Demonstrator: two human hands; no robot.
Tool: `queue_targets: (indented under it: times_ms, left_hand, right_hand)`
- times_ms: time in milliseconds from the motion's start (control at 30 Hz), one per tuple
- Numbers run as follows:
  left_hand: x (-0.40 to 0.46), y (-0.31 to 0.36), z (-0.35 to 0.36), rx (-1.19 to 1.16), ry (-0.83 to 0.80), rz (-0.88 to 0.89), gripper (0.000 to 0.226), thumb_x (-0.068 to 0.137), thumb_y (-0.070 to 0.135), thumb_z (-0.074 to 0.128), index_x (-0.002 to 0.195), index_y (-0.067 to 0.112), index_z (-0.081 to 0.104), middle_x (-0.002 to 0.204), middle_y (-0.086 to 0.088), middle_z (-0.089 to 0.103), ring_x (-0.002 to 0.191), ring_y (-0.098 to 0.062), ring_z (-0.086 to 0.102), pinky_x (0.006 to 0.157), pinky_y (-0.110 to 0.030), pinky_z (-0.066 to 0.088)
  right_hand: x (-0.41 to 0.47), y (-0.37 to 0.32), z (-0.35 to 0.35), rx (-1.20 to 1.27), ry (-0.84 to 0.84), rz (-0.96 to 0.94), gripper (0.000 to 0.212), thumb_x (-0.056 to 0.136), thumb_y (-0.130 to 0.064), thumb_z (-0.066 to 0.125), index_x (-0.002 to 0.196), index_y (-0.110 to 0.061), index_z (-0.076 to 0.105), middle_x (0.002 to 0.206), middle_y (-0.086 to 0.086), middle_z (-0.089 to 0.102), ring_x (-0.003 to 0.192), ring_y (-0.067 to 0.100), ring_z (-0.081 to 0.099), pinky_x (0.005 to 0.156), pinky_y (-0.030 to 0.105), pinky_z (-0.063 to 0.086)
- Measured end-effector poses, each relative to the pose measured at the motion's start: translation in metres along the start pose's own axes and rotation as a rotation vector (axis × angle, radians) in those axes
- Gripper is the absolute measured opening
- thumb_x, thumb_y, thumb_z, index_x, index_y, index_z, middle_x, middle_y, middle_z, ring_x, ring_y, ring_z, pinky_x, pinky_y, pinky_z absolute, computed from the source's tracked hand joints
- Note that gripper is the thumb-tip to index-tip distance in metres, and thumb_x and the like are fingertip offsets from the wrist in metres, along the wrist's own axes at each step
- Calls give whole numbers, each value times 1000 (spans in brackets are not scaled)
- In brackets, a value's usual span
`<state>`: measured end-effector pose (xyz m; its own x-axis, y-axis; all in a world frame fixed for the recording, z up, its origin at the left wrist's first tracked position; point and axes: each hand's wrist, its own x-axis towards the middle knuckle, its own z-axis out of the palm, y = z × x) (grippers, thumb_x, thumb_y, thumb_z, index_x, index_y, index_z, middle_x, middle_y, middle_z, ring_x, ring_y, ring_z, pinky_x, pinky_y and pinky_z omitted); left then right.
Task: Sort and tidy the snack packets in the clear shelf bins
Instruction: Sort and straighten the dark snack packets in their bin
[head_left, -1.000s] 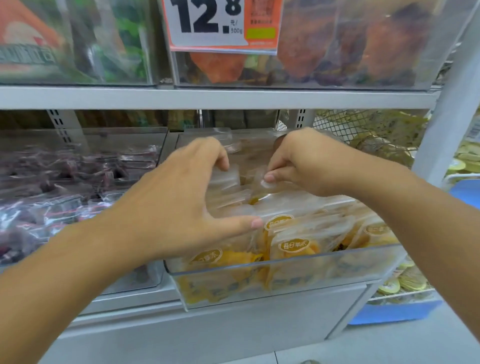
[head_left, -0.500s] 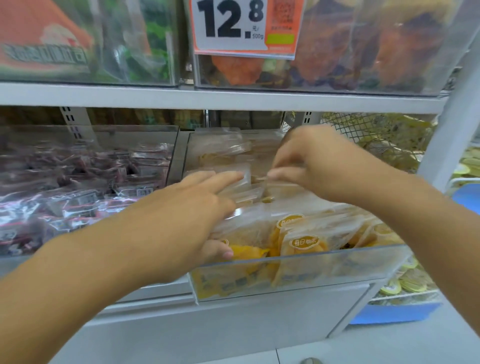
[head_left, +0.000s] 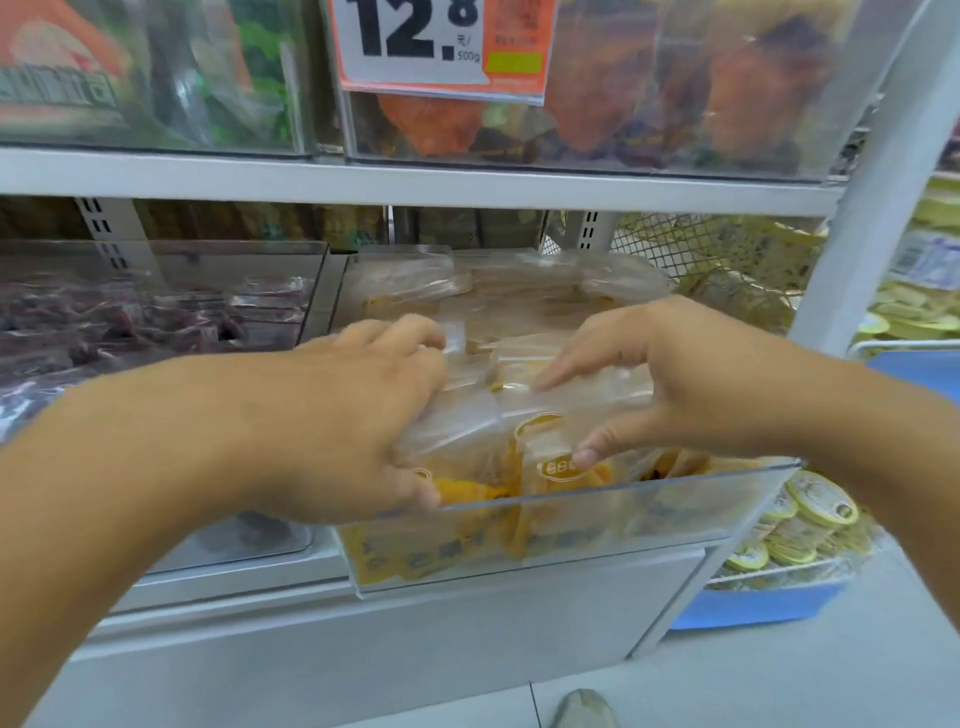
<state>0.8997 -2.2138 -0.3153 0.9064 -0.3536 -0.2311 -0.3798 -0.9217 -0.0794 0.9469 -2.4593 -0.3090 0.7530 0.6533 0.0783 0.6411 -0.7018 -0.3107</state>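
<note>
Both hands work mid-job in the clear bin (head_left: 675, 499): the left hand (head_left: 337, 415) grips yellow packets (head_left: 519, 395) at nine o'clock, fingers curled. The right hand (head_left: 691, 384), at three o'clock, presses spread fingers on the rumpled pile, thumb hooked under; the dark packets (head_left: 130, 332) next door look untouched.

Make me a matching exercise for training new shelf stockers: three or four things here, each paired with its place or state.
Things:
1. orange and white price sign
2. clear plastic bin of yellow snack packets
3. blue plastic crate of round yellow-lidded packs
4. clear bin of dark red packets

Places:
A. low on the right, near the floor
B. left of the hands
C. upper shelf bin front
D. under both hands

Pairs: 1-C, 2-D, 3-A, 4-B
</note>
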Motion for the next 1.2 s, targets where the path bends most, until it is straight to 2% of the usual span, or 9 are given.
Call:
queue_targets:
  times_ms: [167, 333, 533, 633, 700, 833, 933, 1100, 1200]
  left_hand:
    - [15, 38, -2, -156, 381, 12, 99, 69, 90, 30, 150, 36, 14, 157, 18, 17, 146, -8, 17, 118, -31, 19]
    - [32, 28, 16, -122, 317, -44, 91, 87, 74, 40, 159, 33, 2, 166, 14, 11, 153, -7, 3, 124, -35, 18]
    - [29, 26, 21, -161, 416, -50, 71, 92, 63, 52, 148, 43, 13, 159, 15, 28, 147, -6, 22, 106, -32, 35]
    - [28, 31, 20, -166, 469, -41, 43, 91, 55, 55, 120, 41, 26, 129, 18, 48, 114, -11, 41, 73, -31, 29]
    - [28, 32, 20, -171, 475, -24, 34, 89, 52, 55, 107, 37, 30, 109, 16, 47, 90, -6, 32, 62, -30, 25]
    - [32, 28, 20, -173, 488, 27, 25, 86, 54, 52, 102, 35, 52, 97, 17, 48, 96, -1, 36, 66, -20, 34]
    - [31, 26, 22, -163, 497, 1, 31, 82, 56, 46, 98, 33, 57, 107, 15, 55, 121, -9, 48, 81, -40, 54]
    - [31, 19, 24, -152, 475, 11, 32, 84, 62, 50, 85, 31, 48, 119, 15, 56, 123, -10, 49, 82, -44, 55]
    - [30, 17, 26, -180, 465, 13, 39, 80, 67, 51, 102, 36, 48, 128, 19, 47, 120, -7, 46, 79, -31, 48]
  right_hand:
    - [12, 0, 5, -103, 105, 55, 15, 75, -45, 82, 77, -32, 74, 81, -14, 69, 83, 3, 62, 80, 38, 53]
    - [16, -6, 1, -254, 110, 157, 23, 74, -47, 82, 69, -29, 69, 77, -12, 68, 82, 14, 64, 74, 38, 55]
    - [19, 7, -1, -130, 111, 160, 20, 71, -36, 88, 68, -26, 71, 68, -11, 68, 71, 4, 63, 68, 32, 52]
    - [7, 11, -1, -24, 110, 62, 16, 77, -30, 84, 87, -29, 72, 82, -15, 69, 81, 2, 63, 76, 27, 50]
    - [1, 8, 4, -16, 160, -26, 25, 78, -42, 79, 99, -34, 70, 94, -17, 66, 92, 3, 61, 82, 28, 50]
    - [7, -7, 22, -4, 278, -159, 28, 75, -50, 80, 95, -31, 73, 94, -15, 64, 90, 5, 60, 83, 33, 50]
    - [17, -8, 27, -27, 291, -122, 14, 79, -41, 79, 80, -29, 73, 81, -11, 67, 81, 10, 62, 75, 41, 53]
    - [19, -11, 14, -24, 125, -14, 17, 81, -48, 75, 72, -34, 74, 79, -12, 66, 77, 5, 60, 73, 29, 45]
    - [20, -20, 16, 17, 51, -22, 28, 80, -56, 64, 78, -32, 77, 86, -12, 61, 80, 3, 55, 72, 27, 43]
